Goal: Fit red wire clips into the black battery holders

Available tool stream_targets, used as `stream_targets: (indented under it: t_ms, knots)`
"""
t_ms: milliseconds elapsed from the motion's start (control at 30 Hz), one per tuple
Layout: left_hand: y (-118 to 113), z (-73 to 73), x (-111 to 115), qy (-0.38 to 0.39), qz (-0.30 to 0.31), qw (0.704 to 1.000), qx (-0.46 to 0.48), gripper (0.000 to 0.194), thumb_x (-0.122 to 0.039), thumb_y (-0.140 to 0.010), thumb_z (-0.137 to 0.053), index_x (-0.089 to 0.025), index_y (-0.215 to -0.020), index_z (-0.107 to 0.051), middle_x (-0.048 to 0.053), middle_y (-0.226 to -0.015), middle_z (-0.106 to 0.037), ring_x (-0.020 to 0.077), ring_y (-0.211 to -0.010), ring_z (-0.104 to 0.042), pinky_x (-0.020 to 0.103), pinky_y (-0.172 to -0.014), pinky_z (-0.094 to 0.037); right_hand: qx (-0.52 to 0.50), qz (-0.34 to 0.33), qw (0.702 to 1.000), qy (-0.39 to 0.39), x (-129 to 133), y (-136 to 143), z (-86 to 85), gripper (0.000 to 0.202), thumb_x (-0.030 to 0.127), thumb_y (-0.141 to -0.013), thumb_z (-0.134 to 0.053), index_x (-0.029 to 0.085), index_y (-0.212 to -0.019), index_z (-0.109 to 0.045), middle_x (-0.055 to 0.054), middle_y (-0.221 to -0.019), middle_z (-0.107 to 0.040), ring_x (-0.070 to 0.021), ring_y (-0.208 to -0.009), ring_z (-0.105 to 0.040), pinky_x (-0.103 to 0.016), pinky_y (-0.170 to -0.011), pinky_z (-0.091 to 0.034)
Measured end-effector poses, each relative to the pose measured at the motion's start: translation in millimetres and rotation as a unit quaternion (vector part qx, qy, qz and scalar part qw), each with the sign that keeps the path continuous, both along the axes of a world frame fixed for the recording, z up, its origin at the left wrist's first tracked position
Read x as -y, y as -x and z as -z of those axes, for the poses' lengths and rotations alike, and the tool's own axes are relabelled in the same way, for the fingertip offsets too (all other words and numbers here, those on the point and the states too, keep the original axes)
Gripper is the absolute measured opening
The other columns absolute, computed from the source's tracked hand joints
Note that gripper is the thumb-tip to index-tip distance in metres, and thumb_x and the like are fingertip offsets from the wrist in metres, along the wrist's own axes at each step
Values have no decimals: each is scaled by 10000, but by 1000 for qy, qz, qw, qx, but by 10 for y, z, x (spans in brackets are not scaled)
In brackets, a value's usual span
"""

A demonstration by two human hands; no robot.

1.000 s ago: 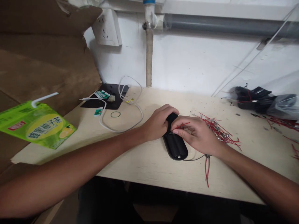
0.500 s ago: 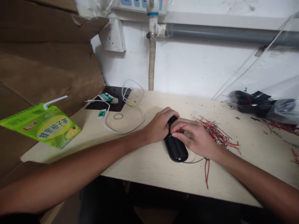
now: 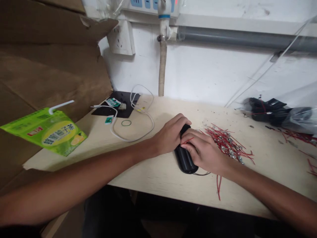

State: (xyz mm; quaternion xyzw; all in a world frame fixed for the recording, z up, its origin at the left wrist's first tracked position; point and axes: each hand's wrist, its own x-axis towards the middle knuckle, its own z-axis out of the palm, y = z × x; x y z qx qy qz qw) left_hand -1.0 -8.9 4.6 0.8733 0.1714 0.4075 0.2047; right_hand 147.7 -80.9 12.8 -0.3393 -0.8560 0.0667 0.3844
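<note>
A black elongated case with rounded ends (image 3: pixel 185 160) lies on the table at an angle. My left hand (image 3: pixel 169 135) is closed around its far part, thumb and fingers on its sides. Over the middle of the case, my right hand (image 3: pixel 204 148) pinches a thin red wire (image 3: pixel 187 140) between thumb and forefinger. Where the wire's other end goes is hidden by my fingers. A dark thin cable (image 3: pixel 201 174) runs from the near end of the case under my right wrist. Close to that wrist lie red wires with silver round pieces (image 3: pixel 229 145).
A green drink pouch with a straw (image 3: pixel 59 132) stands at the left by the cardboard (image 3: pixel 49 72). A white cable (image 3: pixel 151 119) loops over a black sheet (image 3: pixel 119 112). Black parts in plastic (image 3: pixel 272 110) lie at the far right. A ribbed hose (image 3: pixel 162 66) hangs behind.
My right hand has moved slightly left and down over the case, with the red wire in its pinch. The left hand stays on the case. The view has shifted a little.
</note>
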Motion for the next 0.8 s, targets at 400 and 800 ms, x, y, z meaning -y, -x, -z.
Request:
stream_targets:
  t_ms: [400, 800]
  knots:
    - [6, 39, -21, -4, -3, 1000, 9, 264, -35, -765, -415, -171, -962, -527, 44, -914, -559, 141, -864, -565, 286, -777, -494, -18, 10, 1000, 16, -12, 30, 6, 129, 78, -865, -492, 171, -783, -527, -39, -733, -555, -141, -679, -515, -285, -596, -441]
    - [37, 31, -47, -29, -14, 999, 13, 296, -2, -759, -361, -161, -955, -515, 61, -943, -547, 148, -896, -555, 303, -799, -496, -152, 159, 944, 245, -46, -32, 74, 356, 346, -721, -727, 218, -907, -451, 28, -723, -482, -141, -615, -470, -298, -562, -385]
